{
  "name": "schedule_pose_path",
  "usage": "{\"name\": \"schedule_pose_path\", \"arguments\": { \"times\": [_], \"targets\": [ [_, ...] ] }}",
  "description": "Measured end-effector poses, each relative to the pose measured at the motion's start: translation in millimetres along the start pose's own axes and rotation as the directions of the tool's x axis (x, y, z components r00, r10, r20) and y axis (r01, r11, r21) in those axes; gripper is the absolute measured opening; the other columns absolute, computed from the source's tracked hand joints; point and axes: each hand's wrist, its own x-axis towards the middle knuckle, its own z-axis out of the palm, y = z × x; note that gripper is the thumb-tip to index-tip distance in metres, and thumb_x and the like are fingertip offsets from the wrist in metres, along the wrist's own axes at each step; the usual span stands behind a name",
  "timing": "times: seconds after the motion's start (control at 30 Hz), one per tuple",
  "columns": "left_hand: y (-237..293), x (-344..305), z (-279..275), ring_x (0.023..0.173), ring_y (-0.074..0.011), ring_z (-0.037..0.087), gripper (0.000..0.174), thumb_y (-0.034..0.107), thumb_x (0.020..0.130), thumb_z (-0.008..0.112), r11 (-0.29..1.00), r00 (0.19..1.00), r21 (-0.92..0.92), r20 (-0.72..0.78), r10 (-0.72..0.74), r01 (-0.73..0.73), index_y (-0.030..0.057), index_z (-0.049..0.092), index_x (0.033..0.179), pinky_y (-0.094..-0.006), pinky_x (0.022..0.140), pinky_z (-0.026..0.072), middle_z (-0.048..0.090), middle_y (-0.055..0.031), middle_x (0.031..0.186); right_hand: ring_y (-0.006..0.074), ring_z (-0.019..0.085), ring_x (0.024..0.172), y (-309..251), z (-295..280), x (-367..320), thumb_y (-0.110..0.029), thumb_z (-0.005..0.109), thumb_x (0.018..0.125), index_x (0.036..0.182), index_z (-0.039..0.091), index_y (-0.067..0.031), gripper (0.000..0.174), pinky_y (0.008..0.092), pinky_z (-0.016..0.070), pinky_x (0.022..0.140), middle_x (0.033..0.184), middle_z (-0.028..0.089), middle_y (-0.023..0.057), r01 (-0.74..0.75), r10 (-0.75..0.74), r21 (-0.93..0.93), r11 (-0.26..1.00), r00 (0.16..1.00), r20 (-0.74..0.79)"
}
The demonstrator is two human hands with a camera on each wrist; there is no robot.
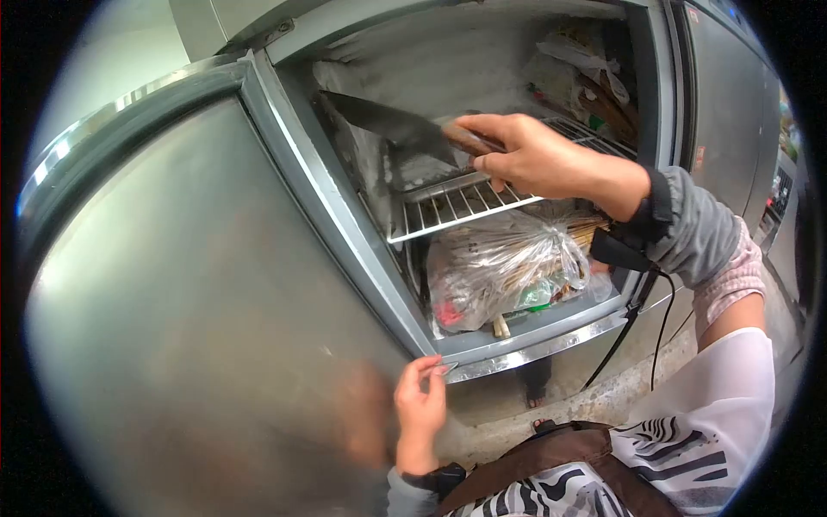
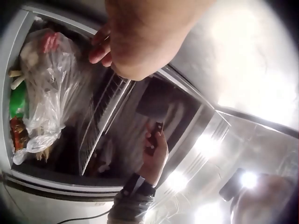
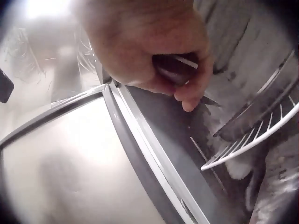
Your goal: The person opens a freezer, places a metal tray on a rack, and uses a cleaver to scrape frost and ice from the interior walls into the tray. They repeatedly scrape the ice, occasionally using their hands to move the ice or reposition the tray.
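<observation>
In the head view the right hand [image 1: 538, 159] grips the wooden handle [image 1: 472, 138] of a cleaver, its wide dark blade [image 1: 388, 121] pointing left inside the cabinet, above the wire shelf [image 1: 469, 202]. The right wrist view shows the right hand [image 3: 154, 51] curled round the dark handle [image 3: 175, 69]; most of the blade is hidden. The left hand [image 1: 420, 409] is by the cabinet's lower front corner, near the edge of the swung-out door [image 1: 207, 284], fingers slightly bent; whether it touches the edge is unclear.
A clear plastic bag [image 1: 508, 267] with sticks and a red item lies under the shelf. More bags [image 1: 577, 73] are at the back right. Frost coats the cabinet's inner walls. A black cable [image 1: 662, 345] hangs below the right wrist.
</observation>
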Motion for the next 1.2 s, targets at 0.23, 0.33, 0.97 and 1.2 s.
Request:
{"name": "schedule_pose_path", "arguments": {
  "times": [0.23,0.33,0.97,1.2],
  "targets": [
    [-7.1,3.2,-12.0,0.083,-0.0174,0.066,0.012,0.0,0.084,0.055,1.0,0.999,0.027,0.045,0.006,-0.008,-0.0018,0.059,0.095,-0.0277,0.075,0.0492,0.065,-0.0097,0.092,0.0055,0.045,0.044,-54.2,-23.7,-1.0,-0.01,0.055,0.086,0.129,0.043,0.0041,0.047,0.0218,0.037,0.041,0.063,0.053,0.0033,-0.079,0.078,0.009,0.997,0.994,0.076],
    [-10.0,0.1,-15.4,0.081,-0.0185,0.066,0.012,0.0,0.083,0.055,0.999,0.998,0.039,0.064,0.027,-0.029,-0.001,0.06,0.094,-0.0285,0.074,0.0497,0.066,-0.011,0.09,0.0075,0.044,0.043,-34.7,-17.8,60.5,-0.008,0.054,0.082,0.124,0.049,0.0021,0.044,0.0235,0.0386,0.04,0.065,0.053,0.0045,-0.155,0.157,-0.047,0.987,0.986,0.048],
    [9.6,15.9,13.3,0.076,-0.0183,0.066,0.008,-0.003,0.085,0.053,0.961,0.989,0.247,-0.041,0.142,-0.128,-0.0023,0.059,0.09,-0.0291,0.071,0.0503,0.065,-0.012,0.089,0.0103,0.045,0.044,28.7,-34.9,52.6,-0.01,0.055,0.079,0.135,0.04,-0.0046,0.059,0.0263,0.0377,0.04,0.06,0.05,0.0038,-0.165,0.171,-0.045,0.985,0.947,0.271],
    [29.4,25.0,26.2,0.074,-0.0215,0.065,0.011,-0.004,0.081,0.055,0.955,0.966,0.206,-0.1,0.238,-0.214,-0.0007,0.06,0.091,-0.0297,0.069,0.0499,0.064,-0.0135,0.088,0.0087,0.047,0.054,50.3,-38.0,15.4,0.0,0.053,0.067,0.132,0.039,0.0039,0.067,0.0227,0.0351,0.044,0.076,0.055,0.0071,-0.194,0.068,0.458,0.868,0.958,0.277]
  ]
}}
